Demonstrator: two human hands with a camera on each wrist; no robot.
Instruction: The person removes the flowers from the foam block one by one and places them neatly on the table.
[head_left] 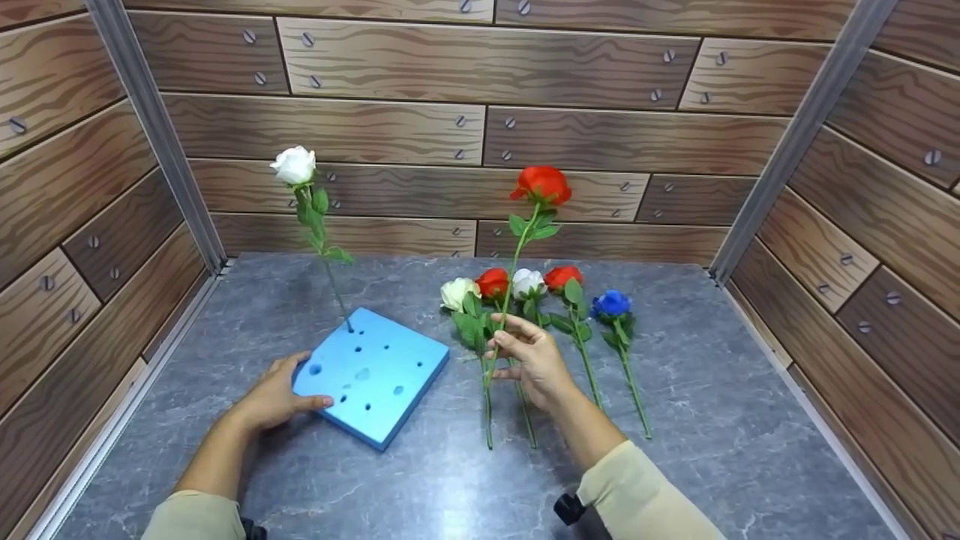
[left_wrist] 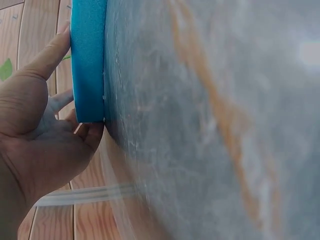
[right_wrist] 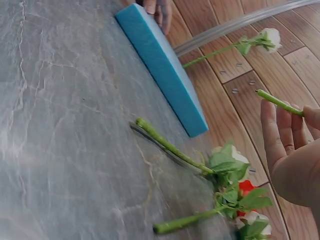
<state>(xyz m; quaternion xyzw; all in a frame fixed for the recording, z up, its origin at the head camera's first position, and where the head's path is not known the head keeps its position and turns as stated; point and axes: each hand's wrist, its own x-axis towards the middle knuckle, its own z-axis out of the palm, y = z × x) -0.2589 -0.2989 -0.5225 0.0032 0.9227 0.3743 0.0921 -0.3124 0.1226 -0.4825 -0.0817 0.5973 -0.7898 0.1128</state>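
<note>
A blue foam block (head_left: 401,367) with several holes in its top lies on the table. My left hand (head_left: 271,394) grips its near left corner, thumb on top and fingers along the side; the left wrist view shows the fingers curled at the block's edge (left_wrist: 89,65). A white rose (head_left: 294,165) stands in a hole near the back corner, leaning slightly left. To the right of the block, my right hand (head_left: 538,367) pinches the stem of a red rose (head_left: 541,185), held upright above the table. Its cut stem end (right_wrist: 275,101) shows free in the right wrist view.
Several roses lie on the grey table (head_left: 712,420) around and behind my right hand: a cream rose (head_left: 459,294), a red one (head_left: 492,283), a white one (head_left: 529,283), another red one (head_left: 562,277) and a blue rose (head_left: 612,302). Wood-patterned walls (head_left: 390,127) enclose the table.
</note>
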